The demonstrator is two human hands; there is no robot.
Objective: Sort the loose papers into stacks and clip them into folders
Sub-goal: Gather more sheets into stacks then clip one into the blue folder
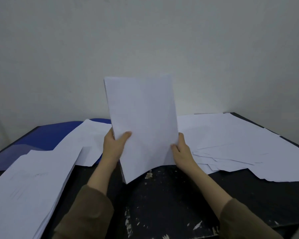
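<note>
A sheaf of white papers (143, 118) stands upright over the middle of the black table (171, 200), its lower edge curved near the tabletop. My left hand (113, 147) grips its left edge, thumb on the front. My right hand (182, 151) grips its right edge. A thick stack of papers (29, 190) lies at the near left. Loose white sheets (231, 145) are spread over the right side. Blue folders (48, 137) lie at the back left, partly under sheets.
A plain grey wall (145, 40) rises right behind the table. The table's scuffed black top shows between my forearms. Its right edge (283, 135) runs diagonally at the far right.
</note>
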